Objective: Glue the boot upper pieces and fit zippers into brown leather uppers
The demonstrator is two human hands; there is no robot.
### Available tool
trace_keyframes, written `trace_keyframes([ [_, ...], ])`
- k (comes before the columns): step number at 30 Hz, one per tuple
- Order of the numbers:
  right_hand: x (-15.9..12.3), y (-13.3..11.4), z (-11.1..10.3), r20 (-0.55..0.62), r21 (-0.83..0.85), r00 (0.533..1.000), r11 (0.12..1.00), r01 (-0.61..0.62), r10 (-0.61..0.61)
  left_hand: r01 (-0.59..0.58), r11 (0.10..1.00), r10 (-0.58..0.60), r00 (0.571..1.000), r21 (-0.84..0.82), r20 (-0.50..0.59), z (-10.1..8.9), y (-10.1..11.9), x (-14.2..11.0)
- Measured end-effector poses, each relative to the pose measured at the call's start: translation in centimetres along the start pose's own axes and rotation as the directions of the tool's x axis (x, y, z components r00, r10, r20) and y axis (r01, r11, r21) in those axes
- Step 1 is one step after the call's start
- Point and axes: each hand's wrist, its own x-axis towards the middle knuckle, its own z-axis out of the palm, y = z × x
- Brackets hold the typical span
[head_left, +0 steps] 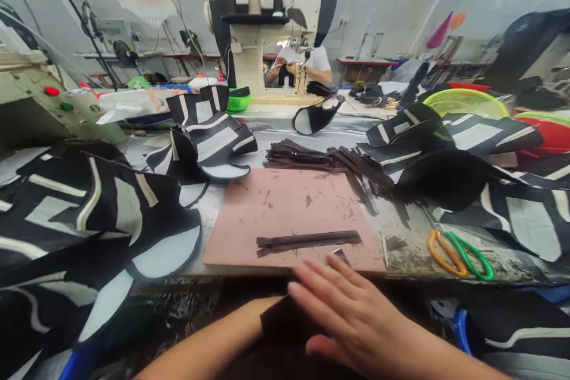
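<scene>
My right hand [351, 314] is over the front edge of the pink board, fingers stretched out and slightly blurred. Behind it is a dark piece of material [280, 317], which partly covers my left wrist [256, 314]. My left hand's fingers are hidden, so I cannot see whether they hold that piece. Across the pink board [249, 208] lies a dark brown zipper [309, 241], just beyond my right fingertips. Close to those fingertips is a small dark scrap or tool [341, 254], too unclear to name. A bundle of similar dark strips [303, 155] lies behind the board.
Black shoe-upper pieces with pale patches pile up left [124, 214] and right [485, 202]. Orange-and-green-handled scissors [463, 254] lie right of the board. A white stick [385, 249] rests nearby. Beyond, a person [318, 62] works at a sewing machine [249, 53].
</scene>
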Motion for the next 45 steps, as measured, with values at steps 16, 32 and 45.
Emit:
trace_keyframes([
  [16, 7.0, 6.2, 1.6, 0.849, 0.384, 0.528, 0.650, -0.656, 0.032, -0.263, 0.958, 0.277, 0.735, 0.117, -0.619, -6.0, -5.9, -4.3],
  [32, 5.7, 9.1, 3.4, 0.782, 0.306, 0.606, 0.755, -0.579, 0.148, -0.084, 0.982, 0.146, 0.907, 0.172, -0.395, -6.3, -7.7, -2.5],
  [45, 5.6, 8.1, 3.9, 0.767, 0.212, 0.599, 0.791, -0.574, 0.229, -0.089, 0.970, 0.162, 0.931, 0.226, -0.326, -7.2, -8.4, -2.2],
])
